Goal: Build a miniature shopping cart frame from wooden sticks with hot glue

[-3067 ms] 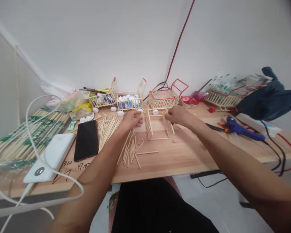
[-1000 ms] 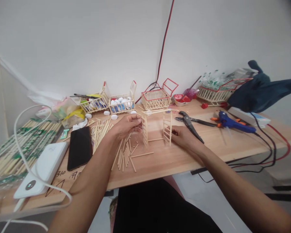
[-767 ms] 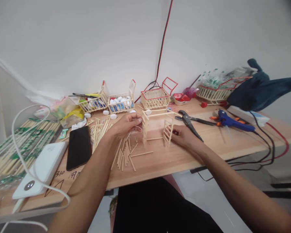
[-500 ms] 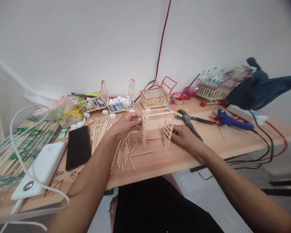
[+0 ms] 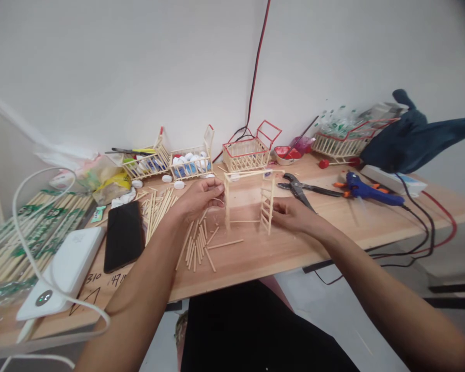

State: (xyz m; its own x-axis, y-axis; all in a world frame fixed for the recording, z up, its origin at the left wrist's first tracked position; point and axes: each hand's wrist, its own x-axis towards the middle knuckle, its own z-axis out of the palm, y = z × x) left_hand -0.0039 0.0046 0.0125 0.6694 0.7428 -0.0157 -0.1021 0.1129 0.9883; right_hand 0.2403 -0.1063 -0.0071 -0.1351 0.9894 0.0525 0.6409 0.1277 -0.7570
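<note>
A small open frame of bamboo sticks (image 5: 248,199) stands upright on the wooden table (image 5: 287,248), with ladder-like sides and a top rail. My left hand (image 5: 199,197) pinches its left side, fingers closed round the upright sticks. My right hand (image 5: 292,214) grips the lower part of its right side. A scatter of short cut sticks (image 5: 199,245) lies just in front of my left hand.
Black pliers (image 5: 300,188) and a blue glue gun (image 5: 366,190) lie to the right. Finished stick baskets (image 5: 246,152) line the wall, some filled with bottle caps (image 5: 189,163). A black phone (image 5: 124,235), a white power bank (image 5: 64,266) and bundles of skewers (image 5: 23,232) sit at the left.
The stick frame was lying flat against the table 3 seconds ago; both hands have tipped it up so it stands upright. Pliers now lie beside my right hand.
</note>
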